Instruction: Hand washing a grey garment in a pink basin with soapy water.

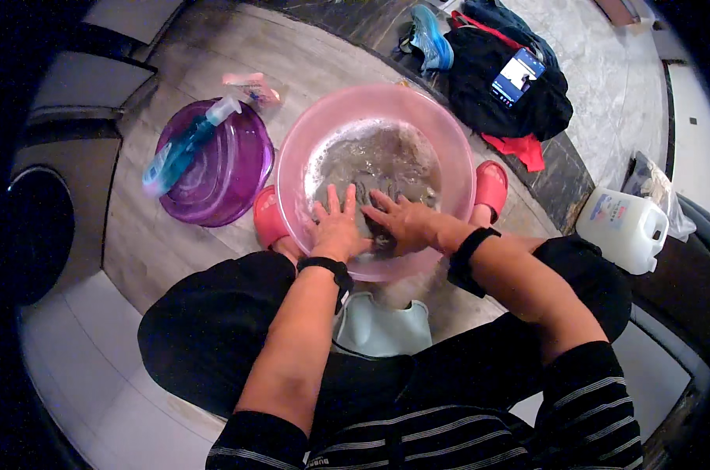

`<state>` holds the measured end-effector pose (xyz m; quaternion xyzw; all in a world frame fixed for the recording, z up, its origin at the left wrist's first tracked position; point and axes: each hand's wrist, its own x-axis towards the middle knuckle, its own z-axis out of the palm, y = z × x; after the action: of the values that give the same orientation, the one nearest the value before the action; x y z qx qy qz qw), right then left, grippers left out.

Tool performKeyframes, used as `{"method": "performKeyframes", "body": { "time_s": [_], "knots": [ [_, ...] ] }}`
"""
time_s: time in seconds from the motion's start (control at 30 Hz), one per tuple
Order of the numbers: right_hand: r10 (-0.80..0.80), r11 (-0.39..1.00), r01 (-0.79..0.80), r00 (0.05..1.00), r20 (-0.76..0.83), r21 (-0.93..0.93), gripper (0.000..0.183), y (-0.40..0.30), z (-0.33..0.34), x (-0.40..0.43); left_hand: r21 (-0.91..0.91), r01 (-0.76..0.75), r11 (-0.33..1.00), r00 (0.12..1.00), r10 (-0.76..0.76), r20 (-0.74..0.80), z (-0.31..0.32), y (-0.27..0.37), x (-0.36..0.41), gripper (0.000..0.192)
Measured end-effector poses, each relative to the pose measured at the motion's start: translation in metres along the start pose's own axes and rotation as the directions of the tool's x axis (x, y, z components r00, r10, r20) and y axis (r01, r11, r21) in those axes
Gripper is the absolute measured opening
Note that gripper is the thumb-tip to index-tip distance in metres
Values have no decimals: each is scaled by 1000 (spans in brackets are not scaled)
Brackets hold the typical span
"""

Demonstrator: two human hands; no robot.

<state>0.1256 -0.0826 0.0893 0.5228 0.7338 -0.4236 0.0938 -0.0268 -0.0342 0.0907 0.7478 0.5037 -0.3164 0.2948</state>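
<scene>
A pink plastic basin [372, 98] stands on the floor between my feet, holding murky grey-brown water [361, 153] with foam along its edge. Dark wet fabric [383, 232] lies partly under the water, near the basin's front. My left hand [338, 230] is palm down over the front left of the basin, its fingers spread. Beside it, my right hand [409, 222] rests palm down on the dark fabric with fingers apart. Neither hand visibly grasps anything. The undersides of both hands are hidden, and each wrist wears a black band.
Left of the basin, a bottle of blue liquid [193, 141] lies across a purple plastic basin [226, 188], near a pink packet [252, 88]. Behind right are a blue sneaker [431, 41], black clothing [478, 100] and a lit phone [518, 76]. A white jug [616, 229] stands at right.
</scene>
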Motion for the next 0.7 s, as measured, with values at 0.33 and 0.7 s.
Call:
{"method": "performKeyframes", "body": {
  "time_s": [0.33,0.7],
  "knots": [
    [104,898,-164,981,-165,-409,55,26,58,14,13,-31,999,999,30,41,23,8,17,98],
    [149,907,-146,989,-23,-394,38,46,65,34,-71,-64,995,960,81,269,45,-5,70,53]
  ]
}}
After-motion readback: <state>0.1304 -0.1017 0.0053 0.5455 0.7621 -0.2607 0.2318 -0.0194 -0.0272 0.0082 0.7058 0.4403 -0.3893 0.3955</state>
